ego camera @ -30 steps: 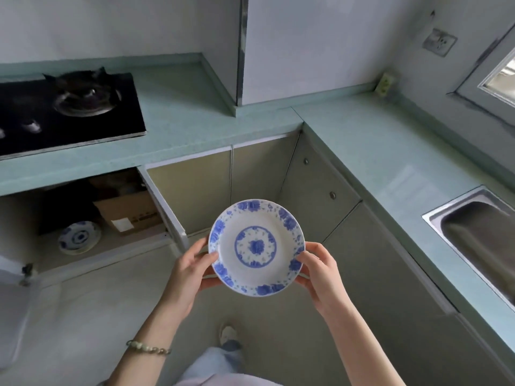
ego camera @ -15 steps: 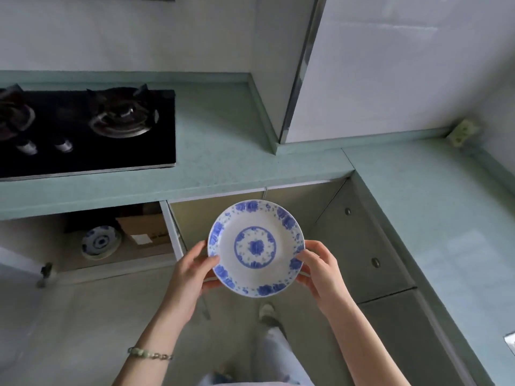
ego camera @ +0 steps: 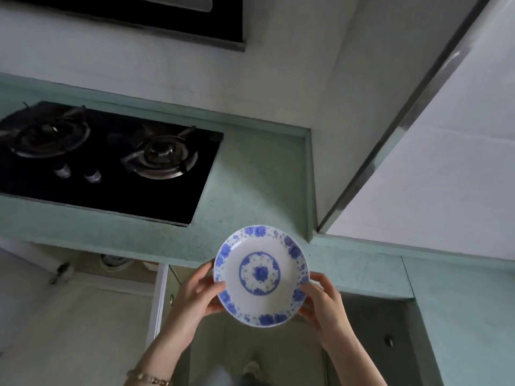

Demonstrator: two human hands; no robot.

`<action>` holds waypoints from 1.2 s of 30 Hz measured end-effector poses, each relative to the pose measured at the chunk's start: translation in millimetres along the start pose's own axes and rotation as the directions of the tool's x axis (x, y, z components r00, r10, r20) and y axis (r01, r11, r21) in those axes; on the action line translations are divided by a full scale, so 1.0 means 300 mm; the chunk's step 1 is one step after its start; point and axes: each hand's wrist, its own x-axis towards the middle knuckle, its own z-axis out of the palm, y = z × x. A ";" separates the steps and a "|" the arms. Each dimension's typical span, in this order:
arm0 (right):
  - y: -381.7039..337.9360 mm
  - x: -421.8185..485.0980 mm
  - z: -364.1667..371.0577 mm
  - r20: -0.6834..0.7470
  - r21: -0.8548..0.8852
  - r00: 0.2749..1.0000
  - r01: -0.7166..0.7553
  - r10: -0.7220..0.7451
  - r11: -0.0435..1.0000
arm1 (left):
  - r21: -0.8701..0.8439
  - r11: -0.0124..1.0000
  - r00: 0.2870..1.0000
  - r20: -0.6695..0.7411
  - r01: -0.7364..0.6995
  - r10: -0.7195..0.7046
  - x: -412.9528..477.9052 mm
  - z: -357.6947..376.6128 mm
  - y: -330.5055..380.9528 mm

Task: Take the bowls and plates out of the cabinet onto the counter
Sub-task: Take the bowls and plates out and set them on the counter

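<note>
A white plate with blue flower patterns (ego camera: pixel 261 275) is held level in the air between both hands. My left hand (ego camera: pixel 199 295) grips its left rim and my right hand (ego camera: pixel 324 302) grips its right rim. The plate's far edge overlaps the front edge of the pale green counter (ego camera: pixel 250 188). Under the counter at the left, the open cabinet (ego camera: pixel 92 270) shows the rim of another blue-and-white dish (ego camera: pixel 114 261), mostly hidden by the counter's edge.
A black gas hob with two burners (ego camera: pixel 111 160) is set into the counter at the left. A white wall column (ego camera: pixel 328 135) stands behind the corner. The counter runs on to the right (ego camera: pixel 459 302). A range hood (ego camera: pixel 167 20) hangs above.
The view has tilted up and the plate has risen and moved forward, from in front of the cabinet doors to the counter's front edge. Both hands keep their hold.
</note>
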 end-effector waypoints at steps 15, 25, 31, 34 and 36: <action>-0.316 0.479 0.316 0.023 0.008 0.999 -0.040 0.040 0.999 | 0.038 0.995 0.991 -0.098 0.089 -0.085 0.564 -0.133 0.317; -0.556 0.898 0.507 -0.073 0.068 0.995 0.073 -0.068 0.995 | 0.111 0.994 0.992 -0.123 0.001 0.013 1.094 -0.124 0.541; -0.579 1.167 0.577 -0.074 -0.029 0.997 -0.015 0.013 0.999 | 0.193 0.979 0.965 -0.263 0.070 -0.017 1.388 -0.144 0.465; -0.525 1.248 0.585 -0.094 -0.059 0.992 -0.095 0.090 0.994 | 0.320 0.933 0.946 -0.319 0.167 -0.060 1.450 -0.154 0.413; -0.481 1.279 0.587 -0.095 -0.090 0.986 -0.147 0.139 0.985 | 0.428 0.876 0.927 -0.370 0.222 -0.054 1.466 -0.152 0.383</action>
